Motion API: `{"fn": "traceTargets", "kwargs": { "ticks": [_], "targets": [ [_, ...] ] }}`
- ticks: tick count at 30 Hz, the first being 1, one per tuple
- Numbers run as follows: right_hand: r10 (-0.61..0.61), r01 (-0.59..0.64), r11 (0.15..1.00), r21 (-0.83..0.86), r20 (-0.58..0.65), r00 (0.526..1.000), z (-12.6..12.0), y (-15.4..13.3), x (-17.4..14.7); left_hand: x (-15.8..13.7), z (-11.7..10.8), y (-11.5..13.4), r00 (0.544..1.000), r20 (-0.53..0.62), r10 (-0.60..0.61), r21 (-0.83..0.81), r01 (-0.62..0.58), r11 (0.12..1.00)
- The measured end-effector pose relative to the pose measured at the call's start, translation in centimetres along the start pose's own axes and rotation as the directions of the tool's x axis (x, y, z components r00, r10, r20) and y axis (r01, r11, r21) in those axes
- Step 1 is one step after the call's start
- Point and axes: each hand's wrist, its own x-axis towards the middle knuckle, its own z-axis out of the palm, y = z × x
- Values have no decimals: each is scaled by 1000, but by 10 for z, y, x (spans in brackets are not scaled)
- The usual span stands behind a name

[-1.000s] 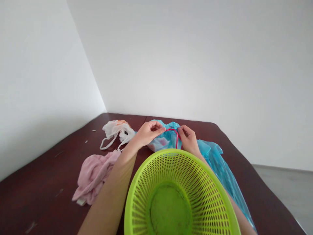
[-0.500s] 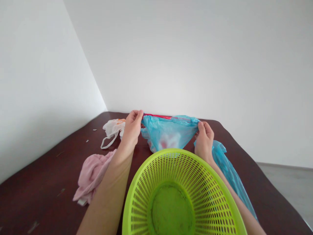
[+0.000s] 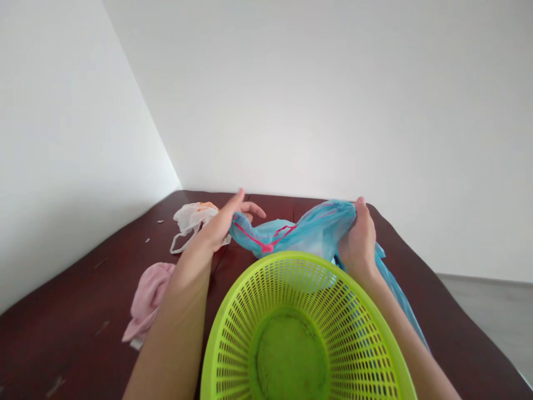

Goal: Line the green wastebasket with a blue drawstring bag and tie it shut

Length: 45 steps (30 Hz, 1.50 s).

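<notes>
A translucent blue plastic bag (image 3: 310,230) with a red drawstring (image 3: 267,248) hangs between my hands beyond the basket. My right hand (image 3: 360,239) is closed on the bag's upper right corner. At the other end, my left hand (image 3: 222,226) has thumb and forefinger spread apart, with the bag's left edge lying against it. Nearest to me is a green perforated plastic basket (image 3: 214,333), nothing lying inside it. Its far rim hides the lower part of the blue bag.
On the dark red-brown table (image 3: 75,311), a crumpled white plastic bag (image 3: 191,216) lies far left and a pink cloth (image 3: 150,297) nearer. More blue plastic (image 3: 402,300) lies beside my right forearm. White walls (image 3: 316,100) stand behind and to the left.
The bag's rim, stretched taut before, now sags in the middle with its drawstring slack. My left fingers have opened from a pinch. My right hand has shifted slightly right and turned upward.
</notes>
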Motion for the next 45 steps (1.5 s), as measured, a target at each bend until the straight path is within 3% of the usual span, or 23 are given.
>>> {"fn": "traceTargets", "kwargs": {
  "ticks": [2,4,6,8,11,16,19,22,26,30,34,36,39,42,45],
  "targets": [
    [48,-50,998,37,60,997,6,-12,-7,-3,6,-5,997,66,36,275,-52,960],
    [53,-55,998,18,121,991,12,-19,-13,-2,16,-11,976,52,213,448,-213,868],
    [45,-41,999,-24,209,977,18,-20,-17,1,28,-17,927,65,370,516,-349,782],
    [49,-42,999,-31,278,959,22,-17,-18,5,43,-21,907,133,401,478,-413,775],
    [54,-60,998,5,369,928,25,-14,-18,8,62,-23,911,240,336,372,-406,835],
    [118,-128,992,-18,532,838,24,-20,-23,-2,81,-16,929,142,341,372,-369,852],
    [146,-85,987,-137,535,832,23,-15,-23,-5,86,-15,926,183,331,281,-372,885],
    [90,0,982,-189,466,880,20,1,-13,4,79,-18,932,118,342,300,-362,883],
    [-24,112,956,-271,308,951,6,17,7,16,50,-16,904,-123,410,364,-343,866],
    [-144,226,887,-403,223,964,-16,12,23,19,12,-12,845,-295,446,438,-296,849],
    [-184,213,901,-379,111,977,-36,4,37,19,-20,-14,838,-372,400,492,-187,850],
    [-131,132,941,-311,23,991,-43,3,42,19,-29,-15,826,-444,348,390,-172,905],
    [-30,10,980,-201,-97,995,-47,5,45,17,-33,-13,814,-547,193,-22,-244,970],
    [-8,-15,988,-152,-150,989,-44,2,45,16,-29,-9,829,-556,57,-366,-306,879],
    [-19,-2,991,-135,-154,988,-39,-4,41,21,-21,-9,756,-655,7,-434,-384,815]
  ]
}}
